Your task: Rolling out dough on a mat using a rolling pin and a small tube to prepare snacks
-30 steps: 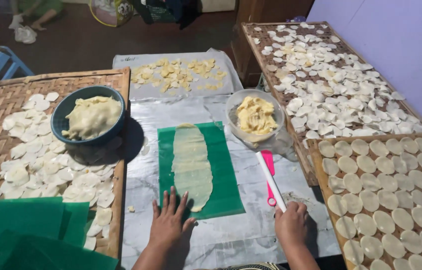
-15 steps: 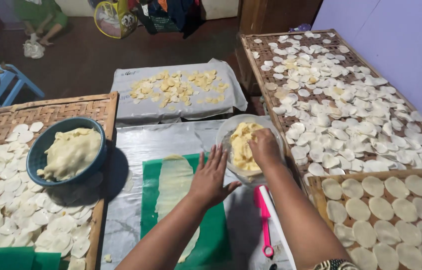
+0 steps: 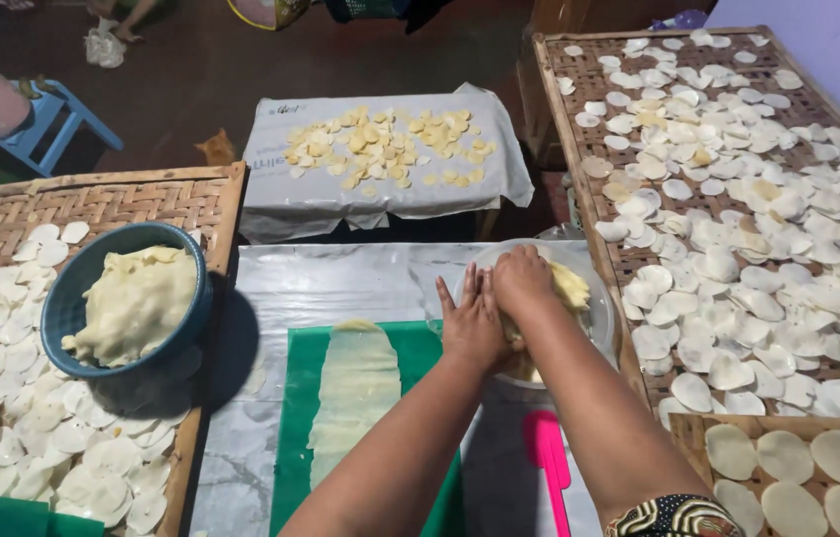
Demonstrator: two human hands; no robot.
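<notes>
My right hand (image 3: 522, 280) digs, fingers hidden, into the clear bowl (image 3: 599, 308) at one o'clock; left hand (image 3: 472, 320) flat, empty beside it. Rolled dough strip (image 3: 355, 398) lies uncut.

I'm looking at a dark reddish floor (image 3: 271, 60) lying in dim light, a blue stool (image 3: 47, 114) standing at the left, and a pale purple wall (image 3: 838, 40) showing at the right.
</notes>
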